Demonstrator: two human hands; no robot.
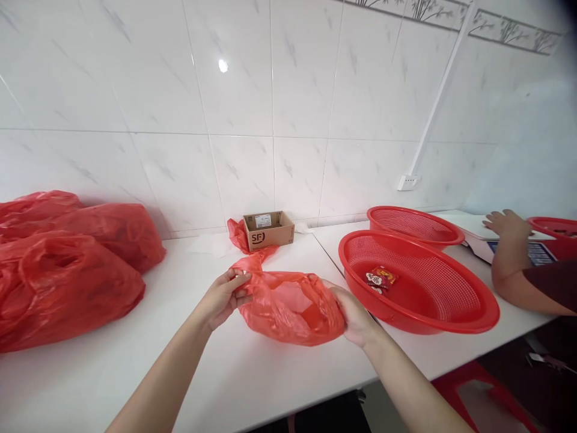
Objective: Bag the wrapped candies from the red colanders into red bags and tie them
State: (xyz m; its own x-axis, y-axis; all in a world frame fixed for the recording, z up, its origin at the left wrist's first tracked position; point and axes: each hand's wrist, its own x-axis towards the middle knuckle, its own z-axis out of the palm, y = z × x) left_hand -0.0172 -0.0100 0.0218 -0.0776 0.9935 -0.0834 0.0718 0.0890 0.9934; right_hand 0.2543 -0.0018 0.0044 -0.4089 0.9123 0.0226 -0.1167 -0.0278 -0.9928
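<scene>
A thin red plastic bag is stretched between my two hands above the white table, its mouth opened out toward me. My left hand pinches the bag's left edge between thumb and fingers. At the other side, my right hand grips the bag, with most of its fingers hidden behind or inside the plastic. Just right of that hand stands a large red plastic basket holding a few small red and dark packets.
Stuffed red plastic bags are heaped at the left. An open cardboard box stands by the wall with red plastic beside it. A second red basket is behind the first. Far right, a co-worker's hand rests over a white scale.
</scene>
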